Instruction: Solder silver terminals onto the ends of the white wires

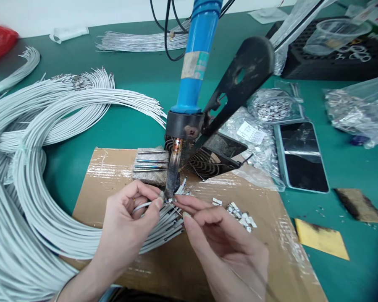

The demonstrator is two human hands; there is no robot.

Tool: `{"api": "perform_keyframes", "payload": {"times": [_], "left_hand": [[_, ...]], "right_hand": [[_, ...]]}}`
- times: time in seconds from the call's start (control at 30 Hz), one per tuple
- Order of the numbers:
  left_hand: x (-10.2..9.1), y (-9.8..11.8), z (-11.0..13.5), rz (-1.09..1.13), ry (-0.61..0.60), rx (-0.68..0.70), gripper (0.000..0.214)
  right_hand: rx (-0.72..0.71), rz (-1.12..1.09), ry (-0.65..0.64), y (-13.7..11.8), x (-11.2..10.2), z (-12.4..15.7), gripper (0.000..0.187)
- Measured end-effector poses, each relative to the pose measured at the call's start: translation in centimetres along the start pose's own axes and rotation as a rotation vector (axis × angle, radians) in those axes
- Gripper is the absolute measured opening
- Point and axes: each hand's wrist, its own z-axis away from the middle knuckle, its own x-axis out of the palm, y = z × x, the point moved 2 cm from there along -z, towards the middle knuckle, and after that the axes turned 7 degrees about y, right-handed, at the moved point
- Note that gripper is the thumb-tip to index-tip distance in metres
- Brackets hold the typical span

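Note:
A blue-handled soldering iron [189, 79] is fixed in a black stand bracket [239, 79], with its dark tip [171, 180] pointing down. My left hand [126, 226] is closed, pinching a white wire [141, 206] whose end lies just under the tip. Close by on the right, my right hand [229, 239] is closed on a thin strand of solder wire [175, 208]. Its forefinger reaches to a small metal terminal [171, 200] at the wire end, partly hidden by the fingers. Cut ends of bundled white wires [166, 224] fan out beneath both hands.
Large coils of white wire [28, 167] fill the left. Loose metal terminals [239, 214] lie on the cardboard [264, 251]. Behind are a small black fan [220, 155], a tip holder block [149, 176], bagged terminals [267, 105] and a phone [304, 159]. A yellow sponge [323, 239] lies right.

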Motion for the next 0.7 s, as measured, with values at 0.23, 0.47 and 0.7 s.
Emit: {"api": "perform_keyframes", "payload": {"times": [0.23, 0.47, 0.7], "left_hand": [[-0.23, -0.39, 0.10, 0.004, -0.026, 0.017, 0.013], [-0.10, 0.18, -0.05, -0.030, -0.027, -0.003, 0.014], [-0.26, -0.39, 0.01, 0.000, -0.041, 0.022, 0.014]], "right_hand": [[0.034, -0.022, 0.009, -0.15, 0.27, 0.13, 0.021], [0.030, -0.019, 0.002, -0.22, 0.27, 0.15, 0.021], [0.040, -0.021, 0.013, -0.28, 0.33, 0.19, 0.019]]}}
